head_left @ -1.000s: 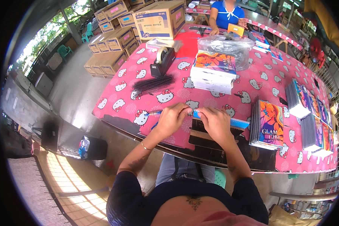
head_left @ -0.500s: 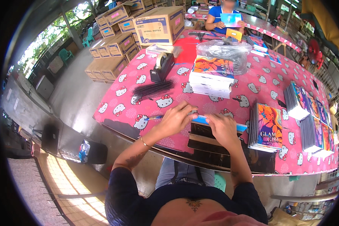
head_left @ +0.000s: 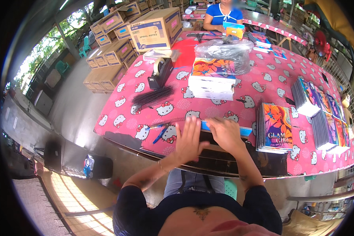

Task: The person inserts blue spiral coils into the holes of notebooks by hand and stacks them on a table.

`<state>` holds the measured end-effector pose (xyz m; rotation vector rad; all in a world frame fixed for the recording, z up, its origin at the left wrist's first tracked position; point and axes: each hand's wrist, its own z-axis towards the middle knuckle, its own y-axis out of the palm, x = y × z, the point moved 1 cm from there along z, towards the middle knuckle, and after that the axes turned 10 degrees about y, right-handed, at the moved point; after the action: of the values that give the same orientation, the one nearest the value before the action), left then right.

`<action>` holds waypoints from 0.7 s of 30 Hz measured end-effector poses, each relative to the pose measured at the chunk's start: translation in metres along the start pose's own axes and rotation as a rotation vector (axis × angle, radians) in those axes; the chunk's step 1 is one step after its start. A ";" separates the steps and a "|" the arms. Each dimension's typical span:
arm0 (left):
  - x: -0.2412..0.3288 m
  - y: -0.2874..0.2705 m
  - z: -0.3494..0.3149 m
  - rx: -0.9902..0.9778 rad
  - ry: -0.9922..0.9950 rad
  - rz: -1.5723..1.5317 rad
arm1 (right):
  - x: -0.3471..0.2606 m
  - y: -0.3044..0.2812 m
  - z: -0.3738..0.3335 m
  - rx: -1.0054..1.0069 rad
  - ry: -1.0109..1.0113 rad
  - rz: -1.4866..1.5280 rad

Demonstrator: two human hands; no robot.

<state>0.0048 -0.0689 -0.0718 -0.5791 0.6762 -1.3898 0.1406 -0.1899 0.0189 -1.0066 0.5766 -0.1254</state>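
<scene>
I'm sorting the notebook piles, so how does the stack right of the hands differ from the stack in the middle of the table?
The stack right of the hands lies at the table's near edge, close to the right hand; the middle stack sits farther back, against a clear plastic bag. The near stack's cover shows a figure on blue and orange; the middle stack's is mostly orange and purple. Both lie flat on the pink tablecloth.

Pink table (head_left: 263, 78) w/ notebook stacks (head_left: 211, 80), tape dispenser (head_left: 160, 73).

Bright daylight enters from the upper left; the fisheye bends edges, with a black, blurred rim.
</scene>
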 end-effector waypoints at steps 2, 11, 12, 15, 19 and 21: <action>-0.016 -0.014 0.045 -0.123 -0.037 -0.001 | -0.002 -0.009 -0.006 0.044 -0.044 -0.004; -0.022 -0.022 0.067 -0.155 0.085 0.122 | 0.027 -0.032 -0.022 -0.008 -0.021 -0.012; -0.010 -0.025 0.047 -0.265 0.127 0.012 | 0.026 -0.033 -0.025 -0.023 -0.009 -0.004; 0.003 -0.017 0.000 -0.253 0.218 -0.171 | 0.024 -0.035 -0.020 -0.018 -0.016 0.020; -0.026 -0.025 0.080 -0.169 0.205 0.199 | 0.020 -0.037 -0.021 -0.034 -0.019 0.061; 0.003 -0.031 0.046 -0.254 0.343 0.087 | 0.027 -0.038 -0.024 -0.031 -0.010 0.063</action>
<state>0.0178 -0.0764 -0.0182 -0.5062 1.1524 -1.3438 0.1576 -0.2383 0.0300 -1.0173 0.6022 -0.0561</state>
